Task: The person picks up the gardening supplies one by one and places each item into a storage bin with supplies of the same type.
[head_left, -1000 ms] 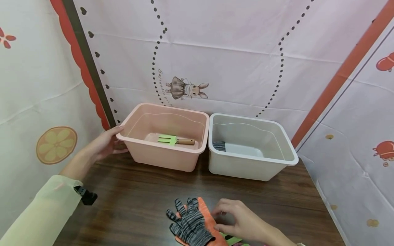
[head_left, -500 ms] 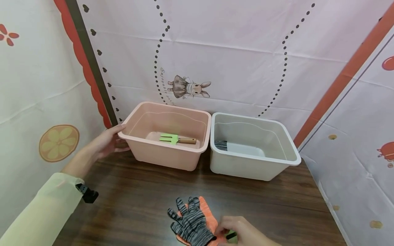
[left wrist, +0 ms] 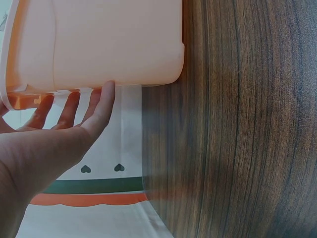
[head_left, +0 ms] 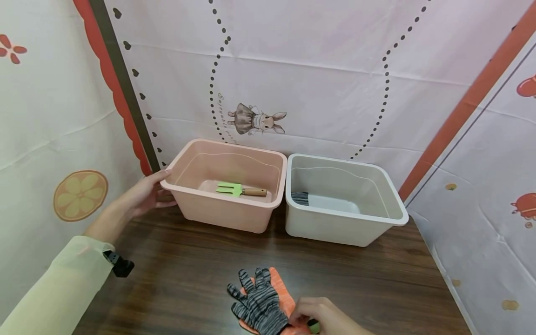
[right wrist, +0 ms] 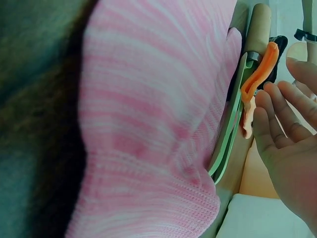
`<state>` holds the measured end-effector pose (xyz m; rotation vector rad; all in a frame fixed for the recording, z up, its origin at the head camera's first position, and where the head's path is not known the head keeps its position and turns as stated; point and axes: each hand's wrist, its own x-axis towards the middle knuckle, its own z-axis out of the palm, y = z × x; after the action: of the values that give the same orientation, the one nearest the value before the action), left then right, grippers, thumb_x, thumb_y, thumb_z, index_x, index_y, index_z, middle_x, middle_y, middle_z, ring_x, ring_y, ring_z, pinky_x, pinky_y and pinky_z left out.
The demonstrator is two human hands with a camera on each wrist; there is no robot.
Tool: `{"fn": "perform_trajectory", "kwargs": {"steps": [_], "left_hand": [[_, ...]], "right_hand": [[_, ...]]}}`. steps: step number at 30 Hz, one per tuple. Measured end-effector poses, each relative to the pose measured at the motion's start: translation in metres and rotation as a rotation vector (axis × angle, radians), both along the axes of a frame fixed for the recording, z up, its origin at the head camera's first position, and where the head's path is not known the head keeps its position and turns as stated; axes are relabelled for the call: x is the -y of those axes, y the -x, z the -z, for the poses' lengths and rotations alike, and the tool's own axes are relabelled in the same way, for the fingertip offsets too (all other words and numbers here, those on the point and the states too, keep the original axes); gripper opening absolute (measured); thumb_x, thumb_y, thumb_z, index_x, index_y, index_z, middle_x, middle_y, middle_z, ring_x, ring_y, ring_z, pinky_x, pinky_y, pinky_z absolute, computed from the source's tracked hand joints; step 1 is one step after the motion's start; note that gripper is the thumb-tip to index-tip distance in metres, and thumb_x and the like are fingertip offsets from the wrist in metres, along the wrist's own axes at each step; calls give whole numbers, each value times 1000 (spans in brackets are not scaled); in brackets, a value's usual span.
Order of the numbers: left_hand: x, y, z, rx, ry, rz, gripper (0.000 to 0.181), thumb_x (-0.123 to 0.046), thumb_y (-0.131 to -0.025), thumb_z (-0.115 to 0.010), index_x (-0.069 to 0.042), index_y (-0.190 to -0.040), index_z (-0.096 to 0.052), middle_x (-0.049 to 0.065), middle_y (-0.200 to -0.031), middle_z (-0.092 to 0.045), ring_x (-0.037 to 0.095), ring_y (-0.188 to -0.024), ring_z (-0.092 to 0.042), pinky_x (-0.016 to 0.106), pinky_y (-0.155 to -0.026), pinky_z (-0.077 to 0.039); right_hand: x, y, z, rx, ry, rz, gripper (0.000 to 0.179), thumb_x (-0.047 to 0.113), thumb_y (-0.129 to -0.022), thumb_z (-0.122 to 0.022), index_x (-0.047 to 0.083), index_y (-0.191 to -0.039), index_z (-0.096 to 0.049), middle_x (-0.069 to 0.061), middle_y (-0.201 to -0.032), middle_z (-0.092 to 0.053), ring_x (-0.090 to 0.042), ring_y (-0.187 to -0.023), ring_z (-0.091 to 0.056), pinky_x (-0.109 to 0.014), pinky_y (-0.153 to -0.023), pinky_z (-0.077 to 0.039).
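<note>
I saw the right hand drop toward the lower edge of the frame, from the orange glove's right side down to the grey glove's cuff. It covered most of the green tool, leaving just a scrap showing.

The head view's lower edge cuts off the right hand, which partly hides an orange glove; the right-wrist view crops a pink glove.

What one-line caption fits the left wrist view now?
Left hand touching a pink bin on a wood-grain table, heart-patterned cloth behind.
</note>
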<state>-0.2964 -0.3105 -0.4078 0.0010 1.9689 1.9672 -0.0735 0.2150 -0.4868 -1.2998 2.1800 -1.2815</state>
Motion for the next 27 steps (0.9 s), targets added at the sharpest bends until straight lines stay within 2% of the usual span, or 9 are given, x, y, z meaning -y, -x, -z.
{"fn": "perform_trajectory", "kwargs": {"steps": [6,11,16,21,27], "left_hand": [[0,-1,0,-9,-5,-3,74,-57,-111,-44,-26,-172,-14,15,-170,-21,19,-123,-54,70,-115,-34],[1,-1,0,-7,-3,-1,75,-57,-110,-44,-26,-172,-14,16,-170,-21,22,-126,-52,70,-115,-35],[0,-2,-1,-2,0,-2,76,-58,-110,-45,-26,-171,-15,16,-170,-22,24,-128,-50,67,-113,-40],[-1,-1,0,-10,5,-4,75,-58,-110,-45,-26,-171,-16,16,-170,-23,25,-129,-50,66,-112,-41],[0,-1,2,-14,12,-8,75,-59,-109,-46,-27,-171,-17,15,-169,-24,24,-128,-52,65,-112,-42]], "right_hand": [[5,1,-1,-68,-41,24,19,13,-99,-76,11,-118,-72,-1,-108,-71,-1,-96,-64,-23,-80,-59],[13,1,-5,-74,-96,72,13,18,-103,-72,13,-115,-74,2,-101,-66,-1,-87,-58,-21,-77,-56],[17,3,-5,-68,-143,100,12,23,-104,-71,14,-112,-73,6,-103,-62,0,-86,-54,-19,-75,-52],[21,6,0,-68,-151,78,12,23,-104,-71,14,-112,-74,6,-108,-64,1,-91,-56,-18,-77,-52],[24,7,2,-93,-128,43,8,18,-104,-71,14,-109,-75,6,-107,-65,2,-93,-58,-19,-79,-54]]}}
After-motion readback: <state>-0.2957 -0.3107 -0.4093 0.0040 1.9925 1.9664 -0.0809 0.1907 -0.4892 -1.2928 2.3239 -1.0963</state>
